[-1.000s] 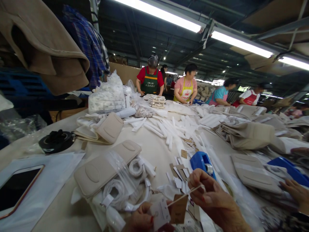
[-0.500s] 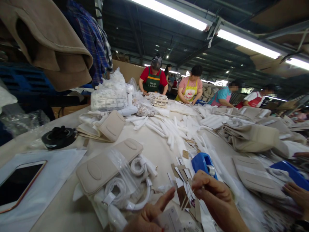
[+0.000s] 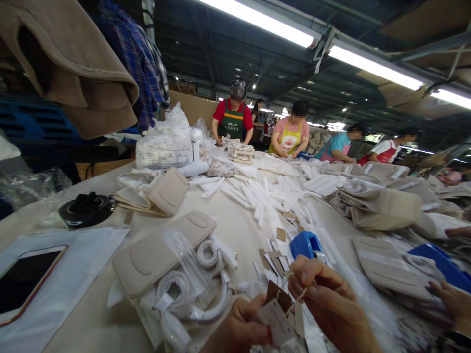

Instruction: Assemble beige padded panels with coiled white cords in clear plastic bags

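Near the bottom centre, my left hand [image 3: 245, 326] is closed on a pale card tag [image 3: 275, 321], pinched between thumb and fingers. My right hand [image 3: 327, 299], to its right, pinches a thin light string [image 3: 302, 294] that hangs by the tags. A brown tag [image 3: 278, 295] lies just above the pale one, between the hands. Left of my hands rests a beige bag [image 3: 165, 252] with a clear strip around it and wrapped, coiled straps [image 3: 172, 289]. Right behind my right hand is a blue tape dispenser [image 3: 305, 245].
A phone [image 3: 29, 279] lies on white sheets at the left, below a black round object [image 3: 86, 210]. White wrapped tubes [image 3: 253, 196] cover the middle. Beige bags [image 3: 379, 206] are piled at the right, near another person's hand [image 3: 454, 301]. Several people work across the table.
My left thumb and fingers have closed on the pale tag, where the index finger was stretched out before. My right hand has shifted slightly left and up with the string.
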`<state>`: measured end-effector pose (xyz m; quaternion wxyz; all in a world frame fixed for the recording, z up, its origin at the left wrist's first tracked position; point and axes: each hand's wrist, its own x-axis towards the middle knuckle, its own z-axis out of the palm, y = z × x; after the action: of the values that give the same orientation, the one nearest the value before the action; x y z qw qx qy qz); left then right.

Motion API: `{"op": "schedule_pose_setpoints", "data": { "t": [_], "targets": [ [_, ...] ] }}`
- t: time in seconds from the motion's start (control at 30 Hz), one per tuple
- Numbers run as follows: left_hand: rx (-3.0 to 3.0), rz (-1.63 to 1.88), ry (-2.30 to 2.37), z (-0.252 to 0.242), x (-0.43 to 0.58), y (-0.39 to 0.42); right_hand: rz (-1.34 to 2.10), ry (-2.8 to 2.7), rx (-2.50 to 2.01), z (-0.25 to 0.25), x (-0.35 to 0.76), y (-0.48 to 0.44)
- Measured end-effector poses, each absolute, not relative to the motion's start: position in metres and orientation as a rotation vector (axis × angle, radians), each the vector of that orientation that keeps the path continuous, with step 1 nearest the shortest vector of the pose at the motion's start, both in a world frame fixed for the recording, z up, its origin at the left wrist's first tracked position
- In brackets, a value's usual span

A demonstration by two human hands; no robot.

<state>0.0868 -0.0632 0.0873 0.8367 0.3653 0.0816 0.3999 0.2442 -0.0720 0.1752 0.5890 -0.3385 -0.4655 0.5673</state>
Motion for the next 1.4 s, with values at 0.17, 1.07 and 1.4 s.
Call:
{"op": "schedule_pose_setpoints", "data": {
  "t": [0.17, 1.07, 1.4],
  "targets": [
    [0.755, 0.903, 0.241, 0.064, 0.094, -0.065, 1.29, -1.158, -0.804, 0.183, 0.248, -0.073],
    [0.669, 0.84, 0.135, 0.074, 0.096, -0.069, 1.275, -1.306, -0.852, 0.191, 0.256, -0.079],
    [0.624, 0.859, 0.26, 0.045, 0.103, -0.071, 0.99, -1.172, -0.995, 0.193, 0.263, -0.081]
  ]
}}
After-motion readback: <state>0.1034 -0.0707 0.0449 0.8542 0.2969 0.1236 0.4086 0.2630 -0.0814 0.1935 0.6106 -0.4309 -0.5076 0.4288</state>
